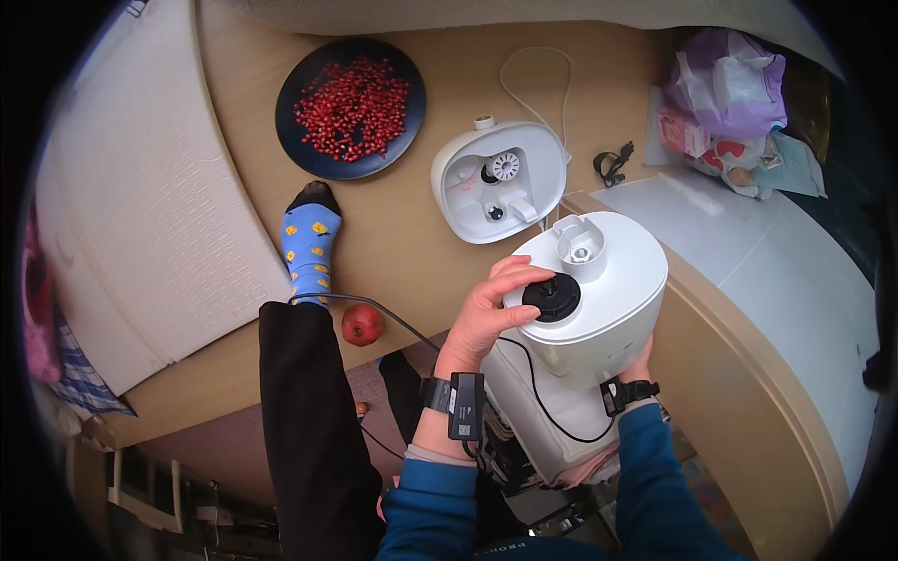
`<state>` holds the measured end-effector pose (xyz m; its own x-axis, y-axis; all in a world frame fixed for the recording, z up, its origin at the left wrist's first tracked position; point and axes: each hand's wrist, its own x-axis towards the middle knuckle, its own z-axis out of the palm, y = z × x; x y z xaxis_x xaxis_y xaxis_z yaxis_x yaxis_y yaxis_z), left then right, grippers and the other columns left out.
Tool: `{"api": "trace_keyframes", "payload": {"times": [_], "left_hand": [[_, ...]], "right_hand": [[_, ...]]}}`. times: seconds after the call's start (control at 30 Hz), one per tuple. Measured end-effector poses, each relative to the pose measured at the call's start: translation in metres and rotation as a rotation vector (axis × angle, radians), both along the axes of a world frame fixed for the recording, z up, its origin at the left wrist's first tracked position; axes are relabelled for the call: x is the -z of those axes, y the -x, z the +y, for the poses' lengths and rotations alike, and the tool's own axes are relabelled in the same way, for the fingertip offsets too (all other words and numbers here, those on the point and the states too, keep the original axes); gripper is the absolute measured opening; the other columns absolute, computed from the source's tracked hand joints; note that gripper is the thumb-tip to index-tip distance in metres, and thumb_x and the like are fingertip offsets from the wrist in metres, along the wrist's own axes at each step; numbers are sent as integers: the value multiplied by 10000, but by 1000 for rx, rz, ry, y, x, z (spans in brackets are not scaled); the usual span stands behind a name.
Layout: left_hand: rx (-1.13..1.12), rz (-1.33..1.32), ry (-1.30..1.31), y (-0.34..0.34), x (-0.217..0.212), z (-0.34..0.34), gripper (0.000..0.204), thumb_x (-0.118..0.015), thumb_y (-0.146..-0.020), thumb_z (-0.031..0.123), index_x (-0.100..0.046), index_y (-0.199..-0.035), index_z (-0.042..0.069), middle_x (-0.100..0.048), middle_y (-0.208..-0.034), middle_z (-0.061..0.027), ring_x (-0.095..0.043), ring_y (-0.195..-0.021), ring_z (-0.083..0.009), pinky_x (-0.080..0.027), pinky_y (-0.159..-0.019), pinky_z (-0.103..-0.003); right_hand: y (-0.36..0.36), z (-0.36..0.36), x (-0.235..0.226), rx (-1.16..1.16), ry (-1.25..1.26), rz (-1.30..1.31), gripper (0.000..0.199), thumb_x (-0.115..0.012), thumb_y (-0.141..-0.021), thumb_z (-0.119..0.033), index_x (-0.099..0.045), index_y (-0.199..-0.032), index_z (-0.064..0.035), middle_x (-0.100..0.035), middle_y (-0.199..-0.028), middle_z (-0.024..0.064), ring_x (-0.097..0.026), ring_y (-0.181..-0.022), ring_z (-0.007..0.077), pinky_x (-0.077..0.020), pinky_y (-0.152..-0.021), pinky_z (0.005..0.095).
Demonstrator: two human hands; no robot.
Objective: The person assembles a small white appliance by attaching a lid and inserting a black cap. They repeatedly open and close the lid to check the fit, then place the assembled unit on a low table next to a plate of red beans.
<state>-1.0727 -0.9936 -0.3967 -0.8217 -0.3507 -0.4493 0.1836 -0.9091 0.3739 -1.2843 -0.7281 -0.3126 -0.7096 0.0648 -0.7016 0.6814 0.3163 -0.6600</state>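
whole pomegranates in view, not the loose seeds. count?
1. The whole pomegranate lies on the floor beside the person's dark trouser leg, below the plate of loose seeds. Others may be hidden behind the leg or tank.

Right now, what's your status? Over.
Left hand fingers on black cap. Right hand steadies white tank from behind. Nothing in the way.

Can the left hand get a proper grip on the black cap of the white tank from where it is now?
Probably yes. The left hand already has its fingers curled over the black cap, which sits exposed on the upturned white tank with nothing covering it. The right hand steadies the tank from the far side, mostly hidden.
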Motion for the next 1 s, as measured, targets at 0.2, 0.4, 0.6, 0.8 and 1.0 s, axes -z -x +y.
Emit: {"api": "trace_keyframes", "payload": {"times": [0.2, 0.4, 0.6, 0.8, 1.0], "left_hand": [[-73, -107, -45, 2, -4, 2, 443, -728, -751, 183, -662, -1182, 101, -603, -1197, -32, -396, -1275, -227, -271, -1097, -364], [-23, -187, -119, 2, -4, 2, 573, -734, -757, 198, -570, -1299, 107, -570, -1191, -62, -464, -1191, -196, -329, -1053, -332], [12, -175, -99, 1, 2, -3, 675, -783, -702, 205, -530, -1311, 58, -568, -1195, -78, -503, -1143, -178, -369, -1008, -315], [68, -177, -170, 0, -4, -14, 634, -802, -684, 158, -567, -1258, 23, -603, -1203, -60, -536, -1123, -171, -381, -1011, -299], [-31, -207, -188, -1, -5, -17, 597, -796, -694, 147, -579, -1234, 11, -613, -1186, -78, -558, -1089, -173, -400, -995, -294]], "right_hand": [[-5, -2, -1, -35, 51, -115, 411, -421, -974, -331, -568, -1175, -4, -624, -1080, 99, -595, -974, 232, -512, -824, 350], [-16, -12, -7, -254, -54, -86, 465, -387, -988, -374, -542, -1228, -6, -612, -1136, 113, -589, -1016, 250, -502, -863, 373], [-22, 0, -26, -32, 78, -246, 751, -299, -946, -642, -413, -1388, -46, -510, -1341, 120, -502, -1205, 275, -418, -1012, 407], [-27, 4, -37, 56, 65, -243, 730, -300, -954, -626, -434, -1369, -42, -527, -1320, 120, -505, -1196, 274, -421, -1006, 400], [-26, -25, -23, -130, 94, -188, 562, -321, -1005, -465, -483, -1320, -30, -572, -1244, 108, -553, -1109, 244, -445, -959, 367]]}}
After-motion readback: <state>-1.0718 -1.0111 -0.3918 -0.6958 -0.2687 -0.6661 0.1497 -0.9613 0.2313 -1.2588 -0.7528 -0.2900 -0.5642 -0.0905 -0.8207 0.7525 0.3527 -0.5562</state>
